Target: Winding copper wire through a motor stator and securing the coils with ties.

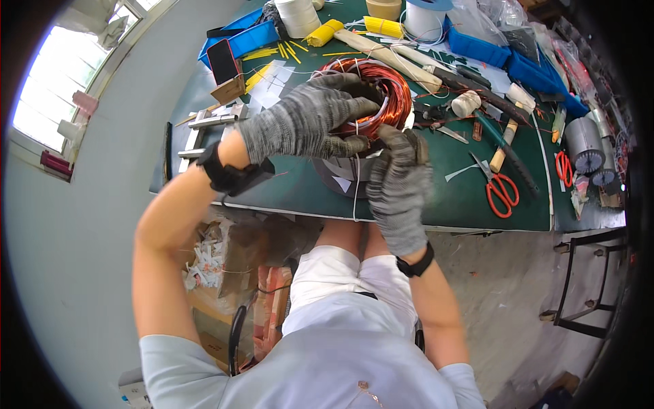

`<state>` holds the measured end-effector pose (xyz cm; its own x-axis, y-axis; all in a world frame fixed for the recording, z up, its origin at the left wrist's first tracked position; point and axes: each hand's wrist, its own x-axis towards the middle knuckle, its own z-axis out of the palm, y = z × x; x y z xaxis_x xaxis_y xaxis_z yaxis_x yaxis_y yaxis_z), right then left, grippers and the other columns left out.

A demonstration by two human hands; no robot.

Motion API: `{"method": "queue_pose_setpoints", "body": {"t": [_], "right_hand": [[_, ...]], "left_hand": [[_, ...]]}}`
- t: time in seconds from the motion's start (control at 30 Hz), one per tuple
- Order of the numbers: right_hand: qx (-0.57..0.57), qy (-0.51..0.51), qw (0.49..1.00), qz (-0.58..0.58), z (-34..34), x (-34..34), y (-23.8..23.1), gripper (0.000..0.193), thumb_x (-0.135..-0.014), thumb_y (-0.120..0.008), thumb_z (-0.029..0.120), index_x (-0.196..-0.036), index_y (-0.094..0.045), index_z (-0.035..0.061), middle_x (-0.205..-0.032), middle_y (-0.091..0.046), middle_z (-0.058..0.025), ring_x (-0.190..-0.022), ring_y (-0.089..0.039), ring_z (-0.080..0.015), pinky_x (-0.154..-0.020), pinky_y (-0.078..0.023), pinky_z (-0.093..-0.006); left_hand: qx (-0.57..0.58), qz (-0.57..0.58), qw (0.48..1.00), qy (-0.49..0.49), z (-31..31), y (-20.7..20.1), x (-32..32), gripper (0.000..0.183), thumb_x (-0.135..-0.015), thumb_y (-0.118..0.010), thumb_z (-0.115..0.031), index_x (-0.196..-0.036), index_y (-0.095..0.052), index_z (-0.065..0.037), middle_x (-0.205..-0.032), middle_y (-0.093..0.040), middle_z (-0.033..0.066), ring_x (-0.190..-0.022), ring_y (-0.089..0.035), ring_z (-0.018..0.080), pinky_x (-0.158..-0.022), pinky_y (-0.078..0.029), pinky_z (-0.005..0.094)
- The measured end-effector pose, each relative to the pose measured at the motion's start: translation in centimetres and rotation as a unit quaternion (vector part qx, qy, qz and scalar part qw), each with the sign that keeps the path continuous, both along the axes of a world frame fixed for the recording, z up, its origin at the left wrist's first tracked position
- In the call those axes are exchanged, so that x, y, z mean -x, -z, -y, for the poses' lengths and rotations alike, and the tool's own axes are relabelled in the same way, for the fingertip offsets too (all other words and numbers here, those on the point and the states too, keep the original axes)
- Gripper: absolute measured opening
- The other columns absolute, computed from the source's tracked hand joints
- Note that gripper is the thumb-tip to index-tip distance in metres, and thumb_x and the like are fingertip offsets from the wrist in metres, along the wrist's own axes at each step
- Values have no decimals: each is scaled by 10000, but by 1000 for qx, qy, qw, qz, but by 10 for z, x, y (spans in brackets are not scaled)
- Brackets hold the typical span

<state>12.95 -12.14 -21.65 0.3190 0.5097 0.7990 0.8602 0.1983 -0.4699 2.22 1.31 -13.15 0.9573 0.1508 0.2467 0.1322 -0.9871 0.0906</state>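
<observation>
A motor stator with a grey metal body (338, 168) stands near the table's front edge. Orange-red copper windings (397, 92), bound with white cord, crown it. My left hand (300, 117), in a grey knitted glove, lies over the windings' left side, its fingers curled onto them and thumb below. At their lower right, my right hand (400, 194), gloved alike, has its fingers bent and pressed together against the coil. What those fingertips hold is hidden. A loose white cord (357, 187) hangs between my hands, down past the table edge.
Red-handled scissors (503, 193) and a wooden-handled hammer (505, 143) lie to the right. Metal bars (201, 133) and a phone (222, 63) are on the left. Blue bins (477, 46), yellow strips (383, 26) and a white cord spool (426, 20) line the back.
</observation>
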Motion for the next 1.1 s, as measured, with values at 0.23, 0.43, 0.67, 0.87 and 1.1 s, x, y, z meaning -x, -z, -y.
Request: {"method": "queue_pose_setpoints", "body": {"t": [0.23,0.43,0.67,0.87,1.1], "right_hand": [[-152,-79,985,30,1,0,-10,352,-776,-506,-13,-1122,-499,52,-1002,-524,-141,-853,-546,-249,-779,-455,-393],[35,-308,927,-212,-19,-21,-64,261,-884,-448,109,-1115,-498,-1,-1021,-553,-139,-878,-554,-189,-800,-448,-304],[16,4,1000,25,23,-54,29,169,-843,-446,0,-996,-505,41,-867,-538,-60,-725,-521,-132,-668,-445,-263],[-104,-150,898,-399,36,-16,11,213,-868,-476,122,-1067,-485,46,-990,-532,-96,-884,-532,-197,-779,-453,-307],[-262,-35,706,-657,243,-122,86,336,-876,-511,206,-1164,-491,35,-1060,-525,-81,-878,-519,-151,-732,-474,-319]], "left_hand": [[-138,-7,989,-52,9,-2,8,742,-692,-620,-530,-1272,-427,-108,-1319,-409,111,-1312,-211,304,-1071,-29,495],[-148,278,934,-167,30,25,15,915,-641,-558,-651,-1342,-313,-117,-1436,-257,19,-1352,-90,275,-1029,79,559],[-56,156,986,-36,18,24,14,431,-732,-670,-342,-1045,-573,-63,-974,-611,89,-1049,-535,249,-1050,-161,498],[16,188,982,-25,18,33,11,384,-719,-683,-337,-972,-590,-62,-880,-618,104,-984,-565,259,-1048,-199,465],[36,204,978,-21,20,34,16,374,-721,-679,-321,-976,-592,-62,-939,-611,102,-1055,-529,266,-1052,-196,459]]}}
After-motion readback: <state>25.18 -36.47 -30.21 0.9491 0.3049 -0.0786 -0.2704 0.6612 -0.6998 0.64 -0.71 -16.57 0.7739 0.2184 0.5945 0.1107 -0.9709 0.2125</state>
